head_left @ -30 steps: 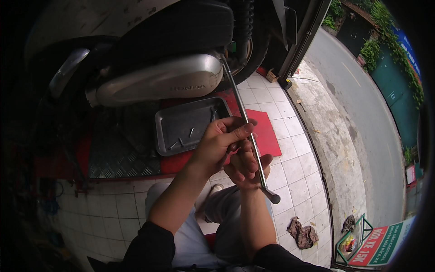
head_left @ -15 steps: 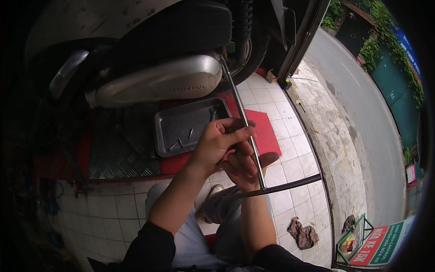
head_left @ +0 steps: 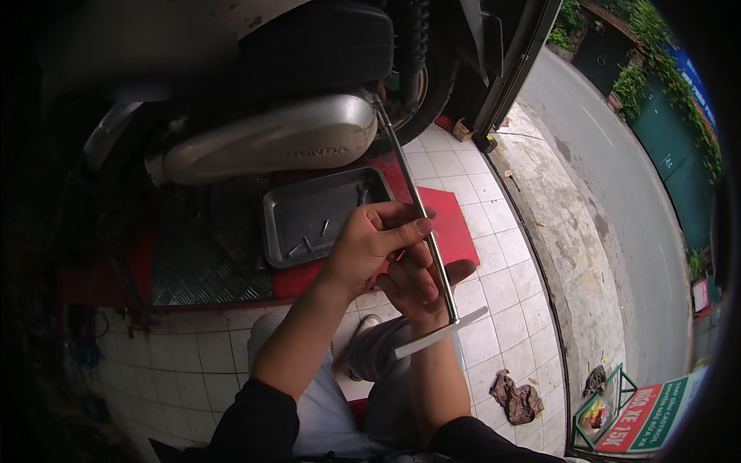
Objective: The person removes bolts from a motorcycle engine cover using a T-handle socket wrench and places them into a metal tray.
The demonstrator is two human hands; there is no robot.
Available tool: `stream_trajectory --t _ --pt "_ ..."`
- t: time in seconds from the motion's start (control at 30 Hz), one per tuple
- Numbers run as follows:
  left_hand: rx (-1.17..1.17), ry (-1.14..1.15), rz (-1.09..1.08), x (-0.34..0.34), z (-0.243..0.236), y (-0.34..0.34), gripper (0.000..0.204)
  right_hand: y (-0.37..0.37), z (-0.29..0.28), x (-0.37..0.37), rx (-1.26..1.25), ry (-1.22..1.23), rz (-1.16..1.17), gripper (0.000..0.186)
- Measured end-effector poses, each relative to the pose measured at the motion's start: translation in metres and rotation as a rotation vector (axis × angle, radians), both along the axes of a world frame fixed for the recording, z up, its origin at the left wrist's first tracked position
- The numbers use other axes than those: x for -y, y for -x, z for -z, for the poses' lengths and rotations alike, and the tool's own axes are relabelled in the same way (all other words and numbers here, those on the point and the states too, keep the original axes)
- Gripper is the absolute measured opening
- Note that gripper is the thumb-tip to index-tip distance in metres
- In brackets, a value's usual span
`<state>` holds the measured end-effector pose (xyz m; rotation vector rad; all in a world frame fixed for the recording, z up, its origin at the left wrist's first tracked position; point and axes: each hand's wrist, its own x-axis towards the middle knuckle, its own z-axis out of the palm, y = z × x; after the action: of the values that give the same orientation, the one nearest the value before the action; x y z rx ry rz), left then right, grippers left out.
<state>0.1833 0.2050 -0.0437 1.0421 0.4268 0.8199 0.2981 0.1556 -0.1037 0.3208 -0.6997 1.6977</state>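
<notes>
My left hand is closed around the middle of a T-handle wrench, its thumb and fingers pinching the bright metal shaft. From there the shaft slants up to the rear end of a silver engine side cover on a motorbike. What its tip fits on is too dark to make out. Just behind the lower shaft, my right hand has its fingers loosely bent and apart, gripping nothing. The wrench's crossbar lies over my right wrist, slightly blurred.
A grey metal tray with several bolts rests on the red stand below the motorbike. A crumpled brown rag lies on the white tiles to the right. Past the door track, a sign stands near the street.
The wrench's crossbar has turned to a different angle and looks shorter from here. Both hands have stayed almost where they were.
</notes>
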Motion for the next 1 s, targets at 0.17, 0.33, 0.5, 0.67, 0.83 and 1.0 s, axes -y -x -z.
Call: stream_trajectory --t 0.17,0.33,0.5,0.67,0.83,1.0 --pt "0.180 0.071 0.024 0.001 0.006 -0.009 0.030 -0.003 0.001 0.002 -0.103 -0.091 -0.038 0.056" --pt "0.175 0.016 0.012 0.006 -0.006 -0.010 0.029 -0.002 0.005 -0.004 -0.178 -0.079 -0.079 0.041" --pt "-0.033 0.015 0.016 0.000 -0.002 0.002 0.035 0.004 -0.002 -0.004 -0.033 -0.089 -0.037 0.047" --pt "0.189 0.103 0.039 0.004 0.002 -0.011 0.030 -0.003 0.000 0.002 -0.095 -0.083 -0.022 0.052" --pt "0.028 -0.067 0.042 0.000 0.001 -0.005 0.036 -0.001 0.006 -0.006 -0.126 -0.099 -0.062 0.040" --pt "0.027 0.013 0.038 -0.002 0.003 0.000 0.040 0.000 -0.001 0.000 0.081 -0.074 0.055 0.044"
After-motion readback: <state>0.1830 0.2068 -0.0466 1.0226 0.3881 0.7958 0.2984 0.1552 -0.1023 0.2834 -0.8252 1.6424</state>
